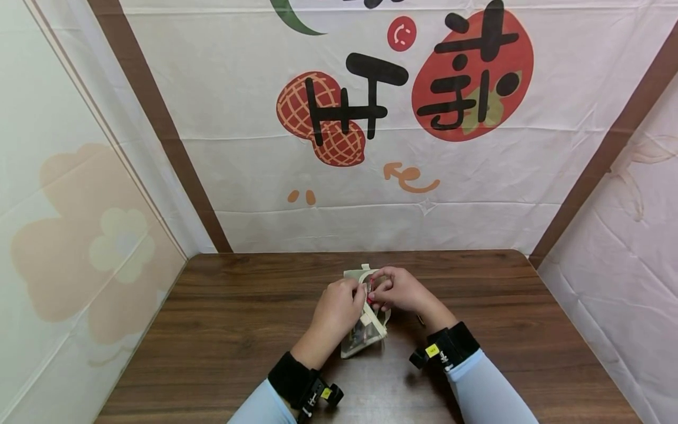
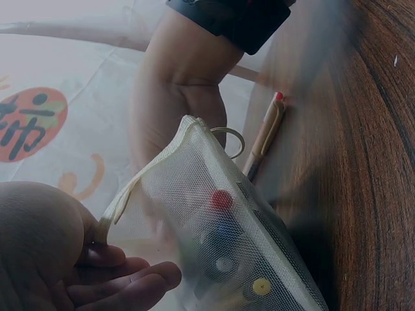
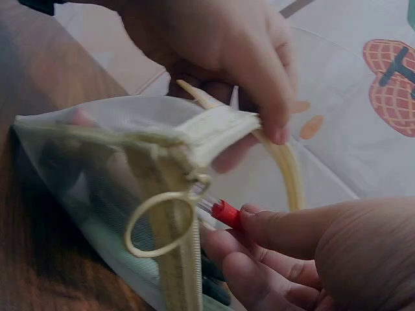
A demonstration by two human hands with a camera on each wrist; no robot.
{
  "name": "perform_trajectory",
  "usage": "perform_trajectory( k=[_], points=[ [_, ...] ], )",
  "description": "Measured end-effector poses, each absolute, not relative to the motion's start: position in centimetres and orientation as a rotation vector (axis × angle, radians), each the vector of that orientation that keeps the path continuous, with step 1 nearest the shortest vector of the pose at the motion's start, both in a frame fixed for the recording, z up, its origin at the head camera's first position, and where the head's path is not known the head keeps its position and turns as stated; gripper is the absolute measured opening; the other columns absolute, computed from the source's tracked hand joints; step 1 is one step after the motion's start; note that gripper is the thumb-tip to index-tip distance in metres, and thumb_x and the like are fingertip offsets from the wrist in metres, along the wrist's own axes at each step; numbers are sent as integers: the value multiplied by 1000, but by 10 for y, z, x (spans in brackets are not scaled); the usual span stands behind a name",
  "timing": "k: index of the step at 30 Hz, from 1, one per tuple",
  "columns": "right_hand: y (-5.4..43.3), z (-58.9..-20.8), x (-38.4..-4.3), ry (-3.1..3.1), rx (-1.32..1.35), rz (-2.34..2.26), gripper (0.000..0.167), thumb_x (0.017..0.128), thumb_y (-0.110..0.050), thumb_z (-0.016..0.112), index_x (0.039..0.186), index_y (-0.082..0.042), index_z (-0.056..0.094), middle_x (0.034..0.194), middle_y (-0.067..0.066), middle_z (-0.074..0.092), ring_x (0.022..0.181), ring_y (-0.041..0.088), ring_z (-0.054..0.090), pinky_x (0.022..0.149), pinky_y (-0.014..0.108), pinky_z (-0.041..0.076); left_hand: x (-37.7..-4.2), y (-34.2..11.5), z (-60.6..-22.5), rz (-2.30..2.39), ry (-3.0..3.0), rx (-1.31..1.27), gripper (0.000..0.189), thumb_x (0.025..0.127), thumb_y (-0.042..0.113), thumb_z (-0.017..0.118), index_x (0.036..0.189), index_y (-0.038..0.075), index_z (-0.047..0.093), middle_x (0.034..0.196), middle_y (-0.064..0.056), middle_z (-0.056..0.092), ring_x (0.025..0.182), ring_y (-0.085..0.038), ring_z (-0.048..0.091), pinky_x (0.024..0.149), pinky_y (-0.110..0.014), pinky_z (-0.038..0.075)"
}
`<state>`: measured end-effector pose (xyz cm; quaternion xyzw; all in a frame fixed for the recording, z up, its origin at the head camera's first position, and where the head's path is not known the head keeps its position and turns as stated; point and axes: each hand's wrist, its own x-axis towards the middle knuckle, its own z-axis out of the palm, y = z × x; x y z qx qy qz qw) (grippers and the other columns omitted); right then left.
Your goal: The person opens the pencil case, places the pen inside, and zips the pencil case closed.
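Note:
A see-through mesh zipper pouch (image 1: 365, 337) with cream edging stands tilted between both hands over the brown table. My left hand (image 1: 339, 301) pinches the edge of its open mouth between thumb and fingers. My right hand (image 3: 298, 253) pinches the red end of a clear-barrelled pen (image 3: 227, 215) at the opening, its other end hidden behind the zipper edge. A cream pull ring (image 3: 157, 224) hangs from the zipper. Through the mesh in the left wrist view show several coloured ends, among them a red one (image 2: 221, 199) and a yellow one (image 2: 261, 287).
On the table beside the pouch, near the right forearm, lies a tan pen with a red tip (image 2: 266, 133). The wooden table (image 1: 222, 330) runs back to a white printed cloth (image 1: 254, 229); more cloth hangs along both sides.

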<state>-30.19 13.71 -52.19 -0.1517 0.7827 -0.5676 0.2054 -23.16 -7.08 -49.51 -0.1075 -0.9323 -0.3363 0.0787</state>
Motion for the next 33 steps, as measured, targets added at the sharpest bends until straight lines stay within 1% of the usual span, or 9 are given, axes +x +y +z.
perform_trajectory(
  k=[3, 8, 12, 14, 16, 21, 23, 28, 33],
  points=[
    [133, -524, -300, 2223, -475, -1544, 52, 103, -5, 83, 149, 5, 60, 91, 12, 85, 73, 16, 79, 69, 32, 65, -231, -71, -494, -1043, -2801, -318, 38, 118, 25, 58, 82, 16, 65, 69, 1, 53, 55, -12, 45, 55, -28, 37],
    [131, -522, -298, 2267, -542, -1495, 50, 104, -5, 81, 148, 5, 61, 95, 11, 86, 79, 20, 81, 75, 36, 67, -231, -71, -494, -1061, -2785, -335, 40, 118, 22, 56, 78, 17, 61, 67, 3, 48, 54, -11, 43, 55, -27, 37],
    [136, -517, -298, 2289, -539, -1499, 39, 104, -6, 80, 137, 8, 66, 98, 21, 84, 78, 23, 79, 73, 41, 66, -232, -71, -495, -1053, -2789, -328, 39, 118, 23, 57, 79, 18, 62, 68, 2, 50, 55, -12, 44, 56, -28, 38],
    [140, -516, -300, 2315, -509, -1497, 32, 105, -9, 79, 131, 6, 69, 99, 24, 82, 76, 23, 77, 72, 45, 66, -232, -71, -495, -1032, -2793, -321, 40, 118, 24, 57, 79, 18, 63, 69, 2, 53, 56, -12, 46, 56, -29, 39],
    [146, -514, -303, 2342, -459, -1495, 27, 107, -12, 78, 128, 3, 70, 99, 24, 81, 75, 23, 76, 72, 48, 66, -233, -70, -494, -1006, -2792, -315, 40, 117, 26, 58, 78, 18, 63, 70, 1, 55, 58, -13, 48, 57, -29, 41],
    [162, -508, -308, 2418, -364, -1475, 22, 110, -15, 74, 126, -1, 73, 96, 16, 80, 76, 22, 76, 71, 46, 66, -234, -70, -496, -960, -2770, -316, 39, 116, 25, 59, 78, 18, 64, 73, 1, 60, 62, -14, 52, 60, -32, 45],
    [169, -505, -309, 2449, -345, -1464, 22, 110, -16, 73, 126, -1, 73, 96, 16, 79, 78, 24, 76, 71, 46, 66, -234, -70, -495, -961, -2766, -317, 38, 115, 24, 60, 78, 19, 64, 74, 1, 61, 63, -14, 53, 61, -33, 46],
    [188, -500, -311, 2497, -271, -1466, 24, 112, -20, 74, 128, -2, 72, 102, 24, 78, 82, 33, 75, 71, 47, 64, -233, -70, -494, -972, -2773, -317, 38, 116, 25, 59, 79, 19, 64, 74, 1, 61, 62, -14, 52, 61, -33, 46],
    [203, -500, -314, 2555, -195, -1412, 26, 113, -23, 72, 129, -3, 72, 102, 21, 77, 83, 32, 75, 73, 44, 64, -232, -70, -495, -979, -2787, -302, 39, 117, 28, 58, 79, 20, 64, 74, 2, 60, 61, -13, 51, 61, -31, 45]
  ],
)
